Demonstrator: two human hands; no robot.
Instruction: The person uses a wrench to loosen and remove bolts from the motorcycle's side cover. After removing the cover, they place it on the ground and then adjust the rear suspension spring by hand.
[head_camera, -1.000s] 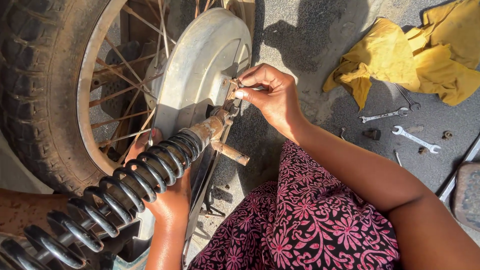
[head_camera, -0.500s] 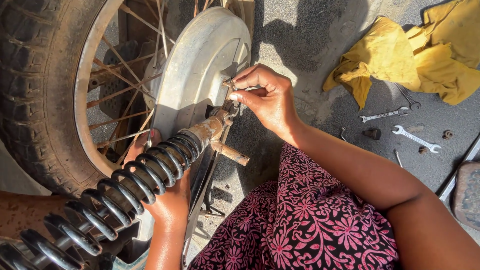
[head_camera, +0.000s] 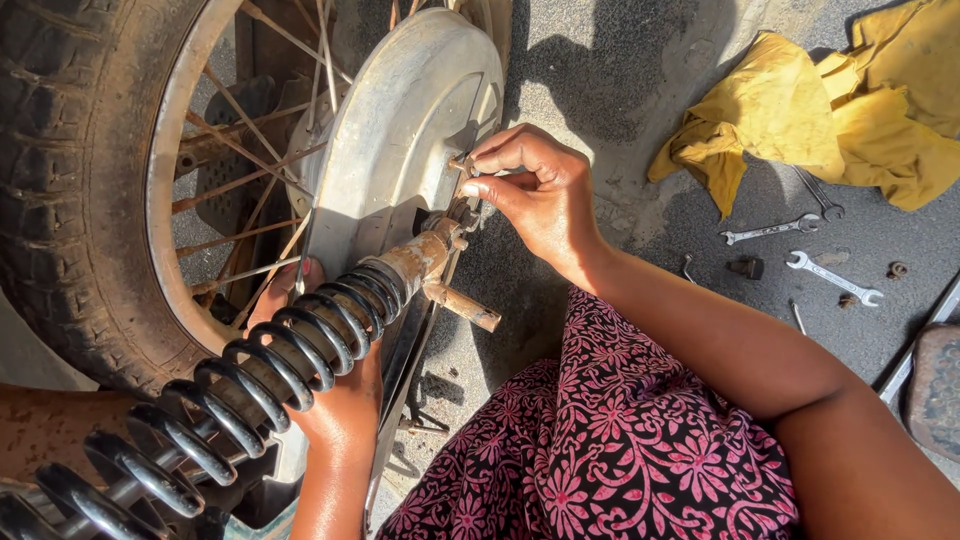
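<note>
the right hand (head_camera: 540, 195) pinches a small fastener (head_camera: 462, 165) at the edge of the grey wheel cover (head_camera: 400, 130) to turn it, while the left hand (head_camera: 335, 400) reaches in behind the black coil spring (head_camera: 270, 350), steadying the wheel (head_camera: 80, 200), its grip hidden.

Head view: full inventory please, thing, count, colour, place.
tyre: 1, dusty black, left, on a spoked rim
chain cover: 1, pale grey, centre, over the wheel hub
shock spring: 1, black coil, lower left, running up to a rusty mount
rusty peg: 1, brown, centre, jutting out below the mount
cloth: 1, yellow, crumpled, upper right on the ground
spanners: at least 2, silver, right on the ground
small nuts and bolts: a few, dark, among the spanners
patterned garment: 1, dark red and pink, bottom centre
left hand: behind the spring, lower left
right hand: fingers pinching a small fastener at the cover's edge
</note>
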